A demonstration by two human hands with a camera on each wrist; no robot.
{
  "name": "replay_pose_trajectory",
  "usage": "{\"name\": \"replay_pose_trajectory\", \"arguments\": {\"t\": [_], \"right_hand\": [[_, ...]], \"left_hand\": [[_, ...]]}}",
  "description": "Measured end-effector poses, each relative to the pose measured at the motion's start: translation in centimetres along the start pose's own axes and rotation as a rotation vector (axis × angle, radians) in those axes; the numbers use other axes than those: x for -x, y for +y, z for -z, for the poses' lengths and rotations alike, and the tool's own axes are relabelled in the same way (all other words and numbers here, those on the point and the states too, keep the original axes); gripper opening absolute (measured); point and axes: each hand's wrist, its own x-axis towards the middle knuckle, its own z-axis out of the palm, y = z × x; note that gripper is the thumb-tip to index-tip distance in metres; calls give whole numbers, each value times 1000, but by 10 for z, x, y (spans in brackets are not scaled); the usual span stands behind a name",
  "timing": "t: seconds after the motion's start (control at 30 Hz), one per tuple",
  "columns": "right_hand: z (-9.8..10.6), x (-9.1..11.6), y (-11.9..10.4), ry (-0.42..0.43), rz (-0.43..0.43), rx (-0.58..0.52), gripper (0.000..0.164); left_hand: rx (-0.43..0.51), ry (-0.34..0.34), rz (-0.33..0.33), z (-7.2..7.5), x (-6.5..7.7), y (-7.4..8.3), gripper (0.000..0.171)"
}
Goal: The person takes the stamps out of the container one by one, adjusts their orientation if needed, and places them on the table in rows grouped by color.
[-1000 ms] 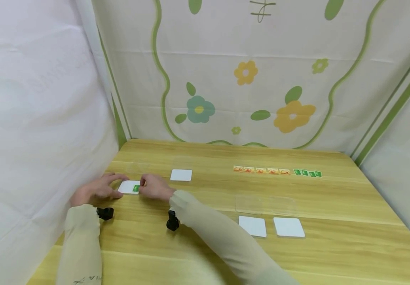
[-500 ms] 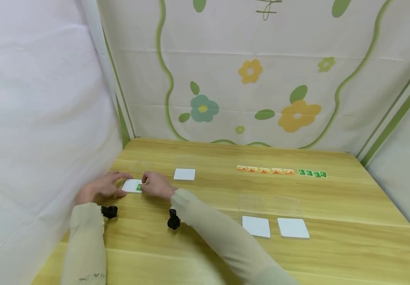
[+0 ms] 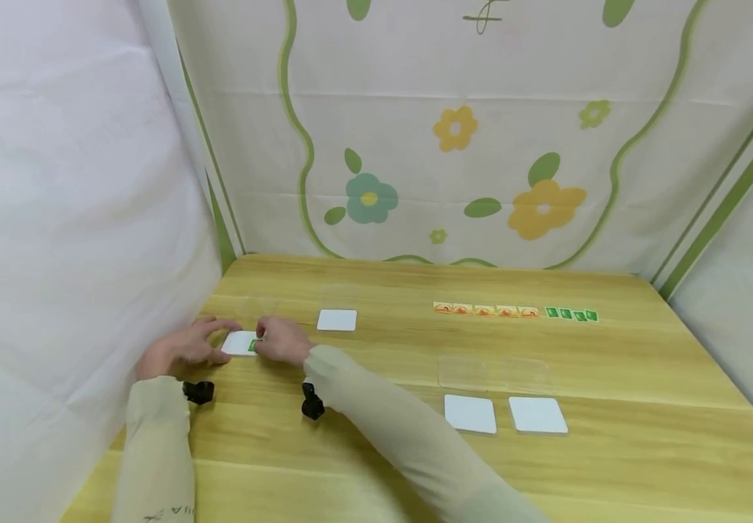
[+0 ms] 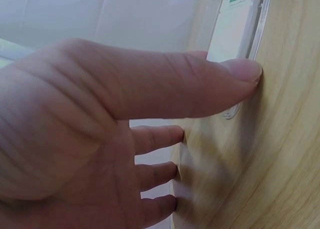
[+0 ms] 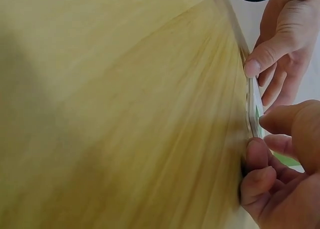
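A white card (image 3: 235, 343) in a clear plastic case lies at the table's left side. My left hand (image 3: 195, 343) grips its left end, thumb on the near edge and index finger on the far edge. In the left wrist view the thumb (image 4: 240, 71) overlaps the end of the case (image 4: 231, 34); the other fingertips rest on the table. A small green sticker (image 3: 252, 346) is at the card's right end. My right hand (image 3: 285, 340) pinches it with curled fingers, partly hiding it. In the right wrist view the right thumb (image 5: 270, 120) is right at the card's surface.
Another white card (image 3: 337, 319) lies farther back, and two more, a white card (image 3: 469, 414) and its neighbour (image 3: 538, 415), at front right. Clear lids (image 3: 462, 373) lie behind them. A row of orange stickers (image 3: 484, 311) and several green stickers (image 3: 573, 314) are at back right.
The head view shifts slightly. Both hands stay at the same card, and the right fingers move only slightly at the green sticker.
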Motion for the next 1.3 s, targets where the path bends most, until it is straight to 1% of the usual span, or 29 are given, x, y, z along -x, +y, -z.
{"name": "replay_pose_trajectory", "arguments": {"t": [0.17,0.37,0.5,0.8,1.03,1.17,1.3], "right_hand": [[-5,-2,0,1,-6,12,15],[-8,0,-1,14,-16,27,16],[-8,0,-2,28,-23,43,17],[-4,1,-4,27,-89,-28,17],[-5,-1,-3,24,-91,-29,17],[-5,-1,-3,37,-93,-27,16],[-5,0,-4,57,-100,-58,10]], "left_hand": [[20,-3,16,-2,3,1,61],[7,0,14,-3,3,0,61],[24,-2,21,-2,4,0,61],[22,-6,19,0,3,1,62],[-35,8,0,-1,0,-2,62],[-31,4,9,-1,0,-1,63],[-34,3,12,0,0,-1,63]]}}
